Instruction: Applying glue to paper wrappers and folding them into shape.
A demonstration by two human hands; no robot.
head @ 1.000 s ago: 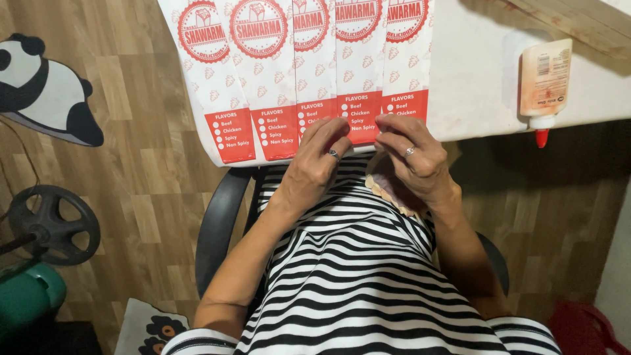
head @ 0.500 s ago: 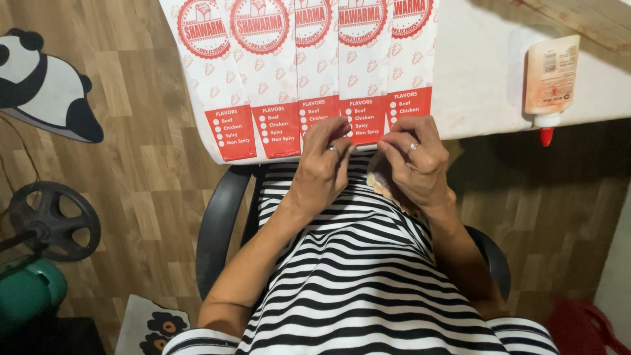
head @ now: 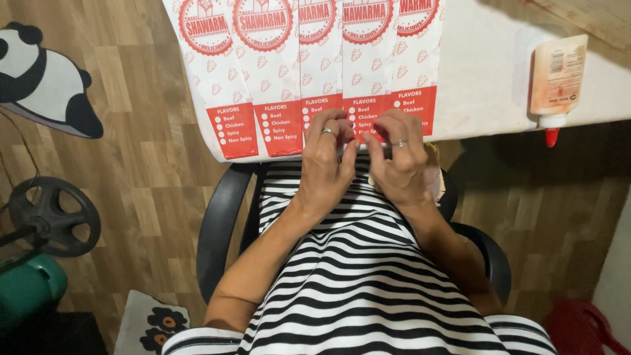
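Several white paper food bags (head: 276, 72) with red round prints and red bottom panels lie side by side, overlapping, on a white table (head: 486, 79) and hang over its near edge. My left hand (head: 328, 161) and my right hand (head: 397, 161) meet at the lower edge of the middle bags. Fingertips of both hands pinch the red bottom strip of one bag (head: 360, 115). Each hand wears a ring. I sit in a black chair (head: 220, 223) in a black-and-white striped garment.
A glue bottle (head: 555, 82) with a red tip lies on the table at the right, its tip over the edge. On the wooden floor at left are a panda-shaped mat (head: 46, 79), a black wheel (head: 52, 213) and a green container (head: 26, 289). A red object (head: 582, 325) sits bottom right.
Both hands have drawn closer together and slid slightly left along the bags' bottom edge. The view has shifted a little; the bags stay in place.
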